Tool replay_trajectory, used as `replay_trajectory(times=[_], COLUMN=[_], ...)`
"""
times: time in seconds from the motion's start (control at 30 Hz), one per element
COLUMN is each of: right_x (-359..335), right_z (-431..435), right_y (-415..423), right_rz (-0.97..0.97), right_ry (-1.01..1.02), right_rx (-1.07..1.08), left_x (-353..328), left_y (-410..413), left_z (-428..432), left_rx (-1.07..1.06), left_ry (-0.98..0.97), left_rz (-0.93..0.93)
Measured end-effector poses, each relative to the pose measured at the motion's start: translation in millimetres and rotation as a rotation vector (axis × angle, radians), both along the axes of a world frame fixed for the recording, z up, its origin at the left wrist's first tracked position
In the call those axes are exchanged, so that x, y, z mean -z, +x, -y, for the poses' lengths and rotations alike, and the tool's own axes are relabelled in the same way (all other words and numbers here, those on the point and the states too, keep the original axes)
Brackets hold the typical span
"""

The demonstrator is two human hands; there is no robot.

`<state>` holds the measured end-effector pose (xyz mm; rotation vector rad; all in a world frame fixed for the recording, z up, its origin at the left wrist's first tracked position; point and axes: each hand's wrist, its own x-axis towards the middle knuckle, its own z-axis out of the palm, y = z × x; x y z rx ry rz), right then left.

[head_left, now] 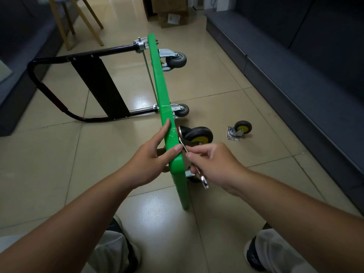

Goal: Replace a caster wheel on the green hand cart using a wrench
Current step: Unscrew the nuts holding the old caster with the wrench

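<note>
The green hand cart (pixel 160 89) stands on its long edge on the tiled floor, its black handle (pixel 49 91) folded out to the left. My left hand (pixel 153 154) grips the platform's upper edge near me, thumb over the top. A silver wrench (pixel 198 170) is pinched in my right hand (pixel 214 164), its far end at the mounting plate of a black caster with a yellow hub (pixel 198 134) on the underside. Two grey casters (pixel 177 60) (pixel 182 110) sit farther along. A loose black and yellow caster (pixel 239 131) lies on the floor to the right.
Dark grey stepped benches (pixel 295 62) run along the right wall and the left side. Wooden chair legs (pixel 78 18) stand at the back left and cardboard boxes (pixel 169 14) at the back. My knees and shoes (pixel 254 255) are at the bottom.
</note>
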<state>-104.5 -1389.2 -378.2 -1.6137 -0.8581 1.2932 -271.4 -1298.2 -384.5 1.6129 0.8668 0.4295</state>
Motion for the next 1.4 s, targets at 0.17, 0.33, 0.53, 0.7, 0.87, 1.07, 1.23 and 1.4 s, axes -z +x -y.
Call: replay_trajectory(times=[0.17, 0.33, 0.53, 0.7, 0.87, 1.07, 1.23, 1.4], right_x=[47, 89, 101, 77, 42, -5, -37, -47], right_z=[14, 6, -5, -1, 24, 20, -6, -26], right_y=[-5, -5, -8, 21, 51, 28, 17, 15], right_rz=[0.146, 0.474, 0.579, 0.669, 0.636, -0.049, -0.143, -0.177], right_ry=[0.164, 0.302, 0.326, 0.283, 0.206, -0.178, -0.245, -0.339], right_rx=[-0.026, -0.005, -0.041, -0.197, -0.211, 0.097, 0.050, -0.033], left_x=[2, 3, 3, 4, 7, 7, 1, 0], left_y=[0, 3, 5, 6, 4, 3, -3, -3], left_z=[-4, -4, -5, -7, -8, -7, -5, -5], left_rx=[0.003, -0.039, -0.075, -0.076, -0.087, -0.080, -0.002, 0.006], left_ry=[0.028, 0.001, -0.004, -0.004, 0.027, 0.038, 0.112, 0.079], left_rz=[-0.035, 0.004, 0.023, 0.021, 0.019, 0.010, -0.117, -0.088])
